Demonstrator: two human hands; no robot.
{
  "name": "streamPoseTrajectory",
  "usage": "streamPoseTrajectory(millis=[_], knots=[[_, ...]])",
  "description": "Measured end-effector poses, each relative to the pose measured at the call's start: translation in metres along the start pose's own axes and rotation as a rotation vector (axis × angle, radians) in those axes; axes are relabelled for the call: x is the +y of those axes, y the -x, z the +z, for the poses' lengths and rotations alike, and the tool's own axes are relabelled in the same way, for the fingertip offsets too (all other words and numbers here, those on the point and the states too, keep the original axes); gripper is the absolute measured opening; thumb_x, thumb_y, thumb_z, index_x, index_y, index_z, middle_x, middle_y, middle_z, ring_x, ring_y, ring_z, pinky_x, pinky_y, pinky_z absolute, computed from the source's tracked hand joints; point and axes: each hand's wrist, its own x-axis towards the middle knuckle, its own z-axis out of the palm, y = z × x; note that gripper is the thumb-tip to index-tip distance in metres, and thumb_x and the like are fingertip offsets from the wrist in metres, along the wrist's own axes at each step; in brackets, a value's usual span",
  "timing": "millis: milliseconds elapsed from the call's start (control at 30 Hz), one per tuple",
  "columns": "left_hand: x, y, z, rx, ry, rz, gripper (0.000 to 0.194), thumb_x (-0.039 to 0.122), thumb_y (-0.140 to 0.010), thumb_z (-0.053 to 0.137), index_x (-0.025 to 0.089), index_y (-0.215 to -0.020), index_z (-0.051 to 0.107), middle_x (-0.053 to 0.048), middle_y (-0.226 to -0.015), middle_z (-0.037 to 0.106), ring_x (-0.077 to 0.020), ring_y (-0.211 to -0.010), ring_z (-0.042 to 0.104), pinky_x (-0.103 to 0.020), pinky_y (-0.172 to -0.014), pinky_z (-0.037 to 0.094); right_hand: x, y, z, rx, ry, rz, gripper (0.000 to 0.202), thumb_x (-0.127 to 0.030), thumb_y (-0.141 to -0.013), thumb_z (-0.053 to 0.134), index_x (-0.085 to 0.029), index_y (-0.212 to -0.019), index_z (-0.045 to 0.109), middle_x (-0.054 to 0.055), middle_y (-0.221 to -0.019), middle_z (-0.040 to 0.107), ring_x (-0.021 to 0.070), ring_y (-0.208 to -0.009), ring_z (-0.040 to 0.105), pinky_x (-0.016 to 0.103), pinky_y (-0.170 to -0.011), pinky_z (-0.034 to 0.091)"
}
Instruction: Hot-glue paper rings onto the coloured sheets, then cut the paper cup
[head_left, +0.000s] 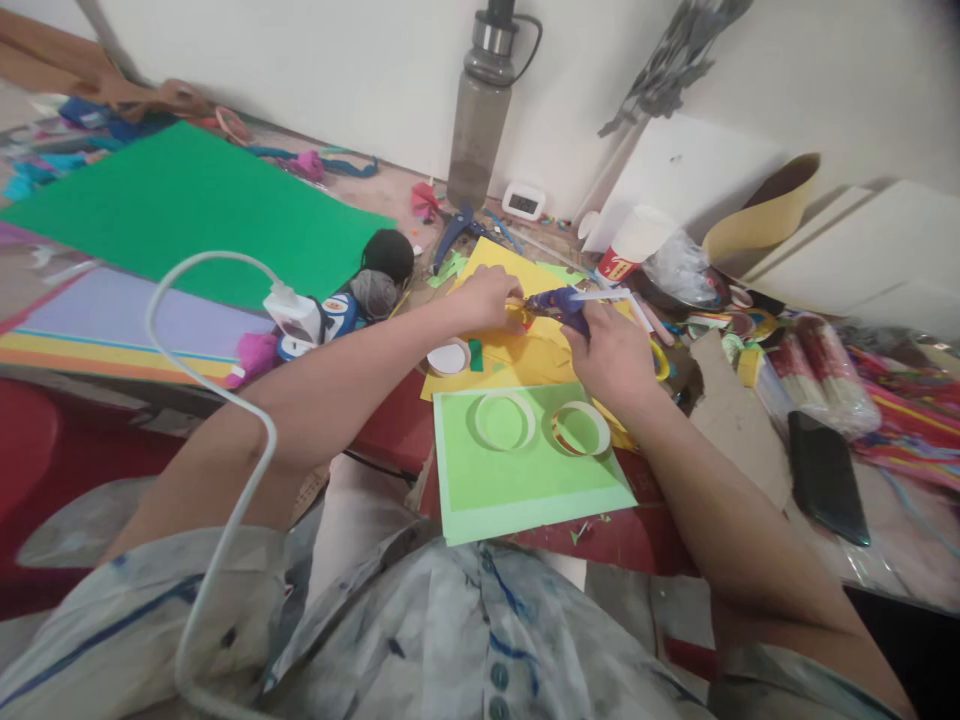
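The left hand [491,296] pinches a small yellow piece [516,308] above the yellow sheet [491,355], its shape mostly hidden by the fingers. The right hand [613,350] has its fingers wrapped round the blue glue gun [559,299], their tips out of sight; its nozzle points at the piece, but whether they touch I cannot tell. The bottle's [481,125] top is cut off by the upper edge.

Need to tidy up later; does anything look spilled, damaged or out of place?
The cardboard at right has a ragged edge, as if torn. Tiny green scraps lie loose just in front of the light green sheet, like cutting litter. No spill shows.
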Motion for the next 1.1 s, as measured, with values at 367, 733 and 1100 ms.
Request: streamPoseTrajectory(millis=[367,733,1100], knots=[[0.002,-0.003,0.007,0.058,0.032,-0.087,0.07,0.058,-0.079,0.087,0.016,-0.133,0.071,-0.016,-0.134,0.07,-0.0339,-0.13,0.062,-0.038,-0.103,0.049,0.0,0.005,-0.008,0.011,0.06,-0.016,0.033,-0.032,-0.103,0.048,-0.012,-0.124,0.064,0.021,-0.106,0.074,0.039,-0.098,0.067,0.045,-0.081,0.049],[-0.003,-0.005,0.01,0.089,0.066,-0.028,0.08,0.056,-0.076,0.089,0.017,-0.143,0.065,-0.015,-0.143,0.065,-0.0325,-0.133,0.059,-0.038,-0.111,0.044,0.0,0.006,-0.006,0.025,0.039,-0.014,0.029,-0.032,-0.103,0.05,-0.015,-0.121,0.064,0.02,-0.107,0.074,0.0382,-0.099,0.067,0.046,-0.083,0.05],[-0.001,-0.006,0.007,0.06,0.054,-0.023,0.068,0.048,-0.076,0.087,0.016,-0.134,0.073,-0.014,-0.131,0.069,-0.0316,-0.126,0.063,-0.037,-0.106,0.046,0.0,-0.003,0.008,0.033,-0.02,-0.013,0.031,-0.032,-0.102,0.047,-0.015,-0.122,0.064,0.024,-0.117,0.072,0.0404,-0.109,0.066,0.05,-0.089,0.051]])
